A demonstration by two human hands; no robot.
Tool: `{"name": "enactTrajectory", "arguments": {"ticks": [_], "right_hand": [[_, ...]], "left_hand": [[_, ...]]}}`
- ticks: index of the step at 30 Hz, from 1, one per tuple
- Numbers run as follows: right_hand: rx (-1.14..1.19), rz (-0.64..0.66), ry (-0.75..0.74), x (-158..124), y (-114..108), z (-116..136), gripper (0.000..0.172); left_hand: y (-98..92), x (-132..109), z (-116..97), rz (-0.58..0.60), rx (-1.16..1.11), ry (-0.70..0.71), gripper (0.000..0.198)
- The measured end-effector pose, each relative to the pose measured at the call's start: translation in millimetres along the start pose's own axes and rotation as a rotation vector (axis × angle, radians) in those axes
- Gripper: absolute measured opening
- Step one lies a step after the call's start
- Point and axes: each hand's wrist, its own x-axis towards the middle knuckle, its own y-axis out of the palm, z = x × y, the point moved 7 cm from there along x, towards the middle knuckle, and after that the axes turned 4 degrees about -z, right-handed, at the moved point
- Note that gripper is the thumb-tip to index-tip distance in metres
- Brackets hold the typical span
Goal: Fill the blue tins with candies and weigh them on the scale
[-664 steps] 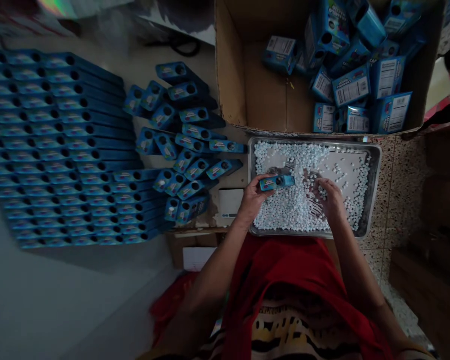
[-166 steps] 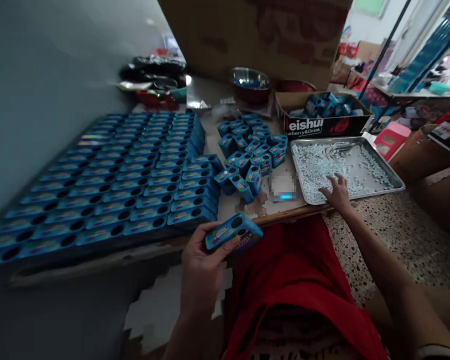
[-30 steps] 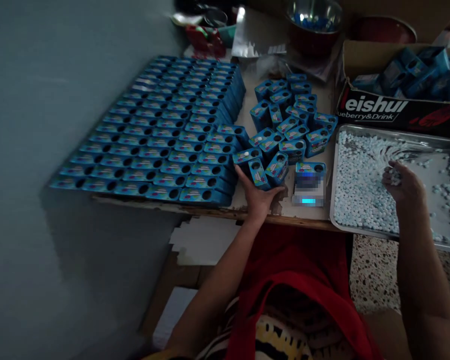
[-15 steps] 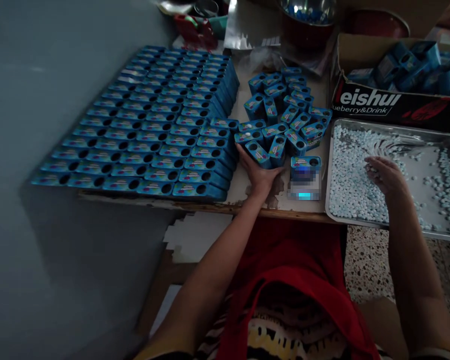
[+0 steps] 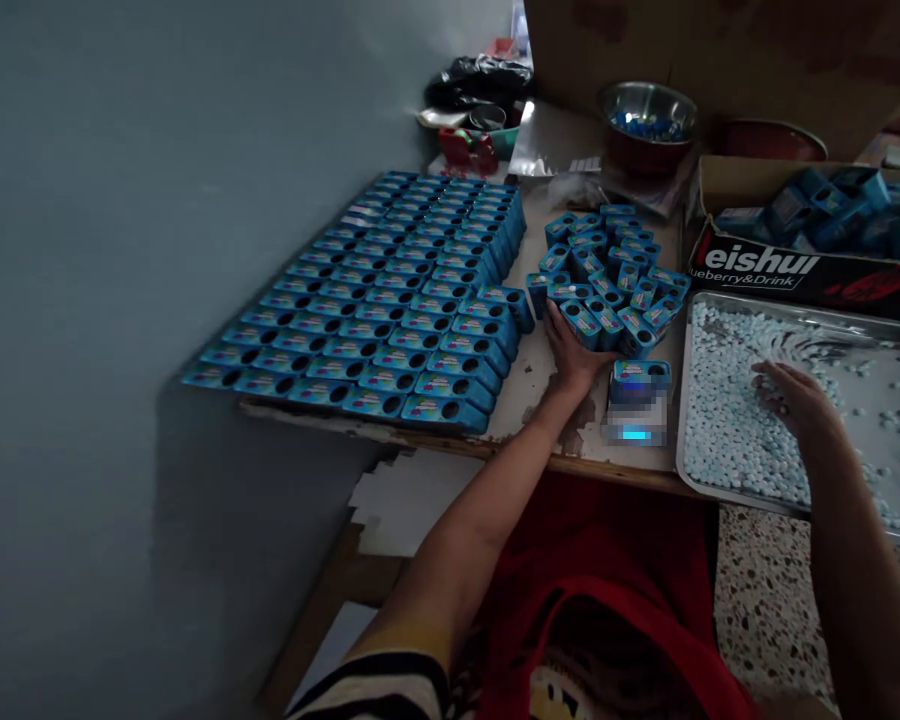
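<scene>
My left hand point(image 5: 574, 357) is spread, thumb and fingers apart, against the front of a loose cluster of small blue boxes point(image 5: 607, 288). Each box has a round dark hole in its top. Just right of that hand, one blue box point(image 5: 641, 372) stands on a small device with a lit cyan display point(image 5: 634, 435), partly pixelated. Over a metal tray point(image 5: 682, 420) of small white and pale blue tablets point(image 5: 742, 430), my right hand point(image 5: 793, 400) has its fingers curled together, with tablets at the fingertips.
Rows of upright blue boxes point(image 5: 375, 310) fill the table's left side. Behind the tray is a black-printed carton point(image 5: 765, 262) heaped with more blue boxes. A metal bowl point(image 5: 645, 150) with blue pieces sits at the back. A grey wall point(image 5: 120, 250) borders the left.
The view has tilted up and swung left, showing more of the back. My left hand has nudged the front boxes closer into the cluster. My right hand stays over the tray.
</scene>
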Motion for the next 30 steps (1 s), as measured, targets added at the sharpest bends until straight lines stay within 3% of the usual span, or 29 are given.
{"name": "enactTrajectory", "arguments": {"ticks": [7,12,14,16,18,20,21,24,26,28,30], "right_hand": [[-0.033,-0.024,-0.072,1,0,1,0.042],[-0.491,-0.096,-0.422,-5,2,19,0.023],[-0.701,-0.092,-0.574,-11,7,25,0.017],[-0.799,-0.067,-0.666,-16,12,26,0.014],[-0.765,-0.092,-0.693,-18,10,27,0.014],[-0.618,-0.166,-0.655,-17,4,30,0.015],[-0.519,-0.185,-0.621,-17,4,31,0.019],[-0.195,-0.109,-0.470,-19,17,30,0.038],[-0.005,-0.007,-0.303,-27,36,21,0.044],[0.167,0.095,-0.074,-42,56,4,0.041],[0.358,0.224,0.135,-62,78,-14,0.036]], "left_hand": [[24.0,17,-6,0.021,0.068,-0.016,0.175],[40.5,32,-14,0.067,0.072,-0.054,0.175],[33.8,34,-14,0.090,0.036,-0.055,0.176],[14.6,28,-13,0.104,-0.025,-0.022,0.167],[-14.0,10,-12,0.092,-0.094,0.028,0.135],[-40.5,-18,-13,0.087,-0.160,0.064,0.080],[-45.9,-33,-19,0.152,-0.191,0.104,0.067],[-40.4,-71,-48,0.376,-0.148,0.215,0.058],[-30.3,-78,-78,0.437,-0.104,0.299,0.045],[-18.9,-79,-117,0.478,-0.075,0.497,0.030],[-6.7,-83,-154,0.543,-0.021,0.774,0.031]]}}
